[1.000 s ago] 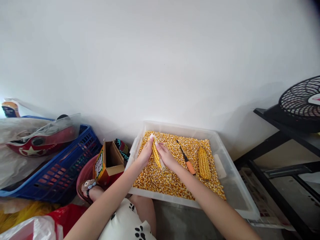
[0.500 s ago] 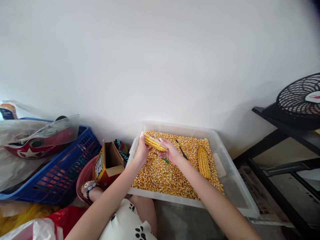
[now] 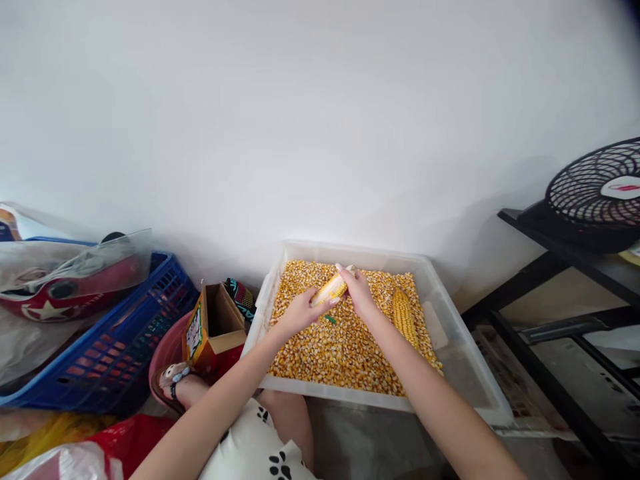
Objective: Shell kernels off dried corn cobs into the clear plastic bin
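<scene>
Both my hands grip one ear of corn (image 3: 330,289) above a bed of loose kernels (image 3: 345,353). A pale stripped patch of cob shows on its upper side, with yellow kernels still along the lower side. My left hand (image 3: 303,312) is closed round the near left end. My right hand (image 3: 357,289) wraps the far right end, its thumb on top. A second ear of corn (image 3: 404,316), full of kernels, lies on the bed to the right. Beneath the held ear, a small green piece (image 3: 330,319) rests on the kernels.
The kernels fill much of a translucent plastic bin (image 3: 335,395) against the white wall. Left of it stand an open cardboard box (image 3: 225,327) and a blue basket (image 3: 120,347) holding a red helmet (image 3: 85,293). At right, a black fan (image 3: 595,193) sits on a dark rack (image 3: 545,387).
The ear has swung round: its right end now points up and away, and its bare patch faces up. My left hand moved nearer and right; my right hand moved up and right.
</scene>
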{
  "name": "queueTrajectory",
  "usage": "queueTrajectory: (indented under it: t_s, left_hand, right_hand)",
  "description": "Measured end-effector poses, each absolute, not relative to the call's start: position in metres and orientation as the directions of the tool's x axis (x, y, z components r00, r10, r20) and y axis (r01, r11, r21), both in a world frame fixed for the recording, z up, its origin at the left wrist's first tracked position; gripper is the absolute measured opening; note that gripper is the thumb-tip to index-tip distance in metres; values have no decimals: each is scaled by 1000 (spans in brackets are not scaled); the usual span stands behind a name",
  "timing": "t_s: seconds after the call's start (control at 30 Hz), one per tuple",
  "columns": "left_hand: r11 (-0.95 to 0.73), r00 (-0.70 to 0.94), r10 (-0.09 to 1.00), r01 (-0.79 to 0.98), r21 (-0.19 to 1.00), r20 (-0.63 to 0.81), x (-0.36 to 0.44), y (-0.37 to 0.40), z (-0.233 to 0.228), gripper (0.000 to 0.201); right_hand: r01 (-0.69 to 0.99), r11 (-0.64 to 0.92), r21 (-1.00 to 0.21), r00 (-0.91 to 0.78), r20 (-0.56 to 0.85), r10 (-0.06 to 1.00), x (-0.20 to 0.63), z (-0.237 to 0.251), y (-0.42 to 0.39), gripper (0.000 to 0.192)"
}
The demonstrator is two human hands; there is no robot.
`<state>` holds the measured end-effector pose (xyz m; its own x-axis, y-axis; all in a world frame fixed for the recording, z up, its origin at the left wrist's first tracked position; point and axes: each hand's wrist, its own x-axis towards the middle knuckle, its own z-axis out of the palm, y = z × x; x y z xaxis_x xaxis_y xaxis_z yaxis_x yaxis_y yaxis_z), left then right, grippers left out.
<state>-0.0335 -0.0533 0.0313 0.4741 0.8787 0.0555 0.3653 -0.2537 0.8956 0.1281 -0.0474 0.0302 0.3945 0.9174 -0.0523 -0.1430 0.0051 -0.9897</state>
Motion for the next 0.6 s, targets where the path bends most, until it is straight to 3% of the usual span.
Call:
queueTrajectory:
  t_s: [0.13, 0.4, 0.6]
  left_hand:
    - [-337, 435, 890, 432, 836, 135, -31, -55, 27, 38]
    - [-339, 478, 873, 459, 821, 93, -29, -59, 27, 43]
    - [-216, 547, 836, 404, 889, -45, -32, -59, 33, 56]
  right_hand:
    - [-40, -14, -999, 350, -27, 936, 119, 26, -51, 37]
    - [-1, -40, -999, 346, -38, 938, 118, 17, -51, 40]
    - [-38, -58, -998, 384, -68, 921, 126, 24, -47, 38]
